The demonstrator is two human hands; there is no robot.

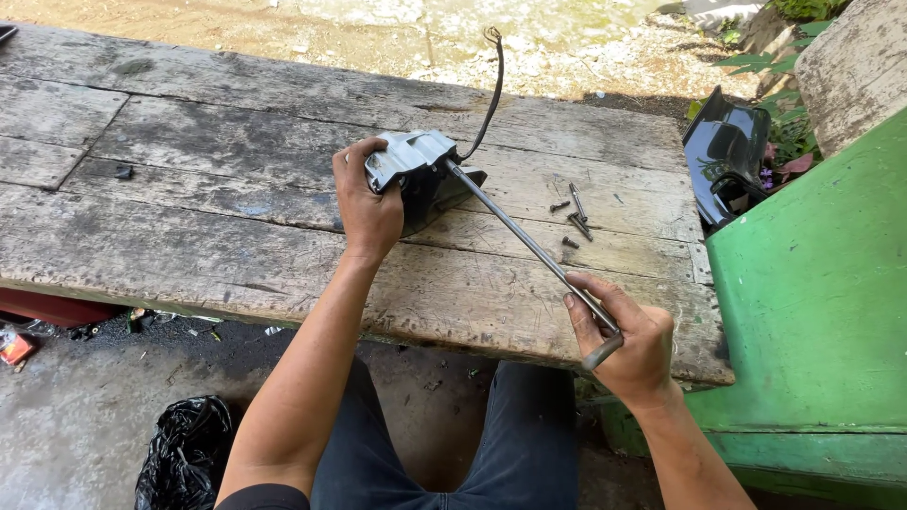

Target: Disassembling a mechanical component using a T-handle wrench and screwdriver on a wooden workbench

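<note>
My left hand (367, 206) grips a grey and black plastic housing (416, 170) standing on the weathered wooden bench (217, 236). A black cable (493, 85) runs from the housing toward the far edge. My right hand (625, 342) is closed around the handle end of a long metal rod tool (524, 236), whose tip meets the top of the housing. The rod slants from the housing down to the right.
Several loose screws (574, 215) lie on the bench right of the housing. A shiny black plastic cover (724, 151) leans at the right, by a green painted surface (812, 302). A black plastic bag (184, 453) lies on the concrete floor below.
</note>
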